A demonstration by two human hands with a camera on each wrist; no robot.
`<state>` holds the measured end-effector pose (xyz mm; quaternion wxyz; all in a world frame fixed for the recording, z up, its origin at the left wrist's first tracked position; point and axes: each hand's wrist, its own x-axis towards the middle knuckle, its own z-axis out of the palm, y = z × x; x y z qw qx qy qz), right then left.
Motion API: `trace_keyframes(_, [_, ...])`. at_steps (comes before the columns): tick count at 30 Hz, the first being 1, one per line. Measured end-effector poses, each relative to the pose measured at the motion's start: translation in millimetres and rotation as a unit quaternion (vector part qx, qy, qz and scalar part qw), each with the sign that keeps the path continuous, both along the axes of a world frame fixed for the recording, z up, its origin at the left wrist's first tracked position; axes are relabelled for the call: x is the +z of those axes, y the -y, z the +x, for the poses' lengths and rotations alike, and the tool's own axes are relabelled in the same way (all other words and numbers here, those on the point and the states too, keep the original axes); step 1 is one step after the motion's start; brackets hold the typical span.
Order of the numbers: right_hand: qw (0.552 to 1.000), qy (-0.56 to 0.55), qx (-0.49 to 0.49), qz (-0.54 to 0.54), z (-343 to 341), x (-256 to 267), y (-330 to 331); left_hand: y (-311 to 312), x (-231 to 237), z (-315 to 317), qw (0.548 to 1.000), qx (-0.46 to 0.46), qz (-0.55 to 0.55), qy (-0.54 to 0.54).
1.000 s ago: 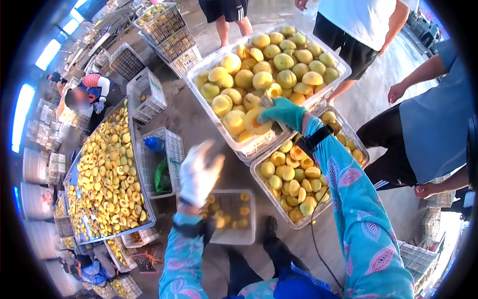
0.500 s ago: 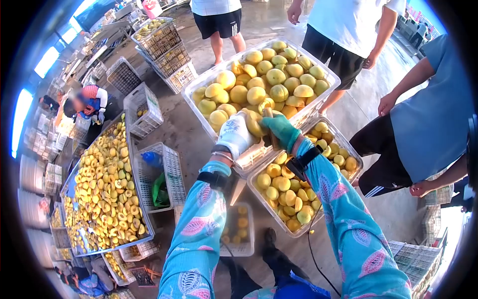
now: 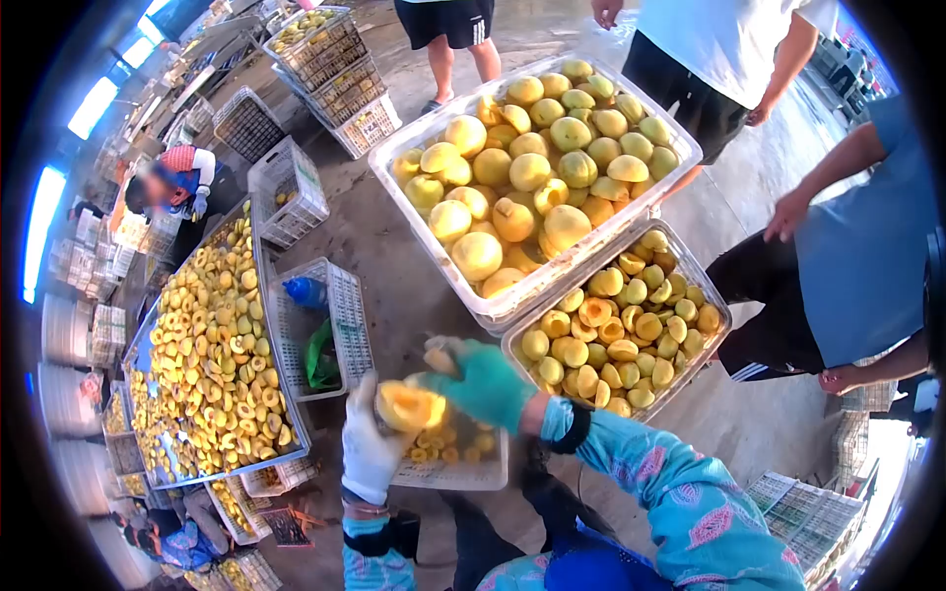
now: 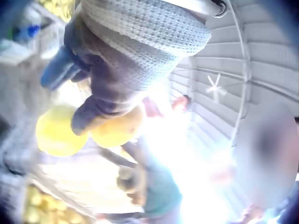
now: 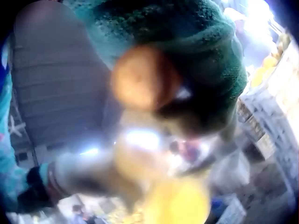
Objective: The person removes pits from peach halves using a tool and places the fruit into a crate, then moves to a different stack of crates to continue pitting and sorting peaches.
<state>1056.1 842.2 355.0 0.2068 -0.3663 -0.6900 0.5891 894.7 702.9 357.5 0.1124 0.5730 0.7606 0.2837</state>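
The white-gloved left hand (image 3: 370, 443) grips cut yellow fruit (image 3: 409, 406) above a low crate (image 3: 448, 477) near the person's feet. In the left wrist view, fingers of that glove (image 4: 126, 60) hold two rounded yellow pieces (image 4: 60, 130) side by side. Close beside it, the green-gloved right hand (image 3: 483, 384) is curled round a handled tool, mostly hidden. A round brown end (image 5: 145, 77) shows against the green glove (image 5: 201, 70) in the right wrist view, which is blurred.
A large crate of whole fruit (image 3: 434, 234) stands ahead, beside a crate of smaller fruit (image 3: 591, 448). Left are a table heaped with fruit halves (image 3: 212, 355) and a crate with a blue item (image 3: 305, 291). Several people stand or work around.
Both hands have moved down and left from the large crate's near edge to above the low crate, carrying the fruit and tool. The fruit's cut orange face now shows.
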Motion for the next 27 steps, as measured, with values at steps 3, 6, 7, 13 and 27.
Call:
trace_keyframes(3, [0.989, 0.002, -0.109, 0.104, -3, 15, -61, 77, -41, -27, 0.947, 0.146, -0.285, -0.013])
trace_keyframes(6, [0.928, 0.023, -0.26, 0.265, -34, 6, -201, 157, -80, -20, 0.906, 0.193, -0.375, -0.011])
trace_keyframes(7, [0.889, 0.093, -0.301, 0.333, -46, 3, -241, 182, -96, -14, 0.898, 0.194, -0.395, 0.014])
trace_keyframes(13, [0.919, 0.283, -0.096, 0.258, -90, -30, -349, 262, -159, 57, 0.877, 0.195, -0.401, 0.177])
trace_keyframes(27, [0.985, -0.149, -0.067, 0.056, -6, 27, -139, 203, -155, 47, 0.885, 0.249, -0.303, 0.25])
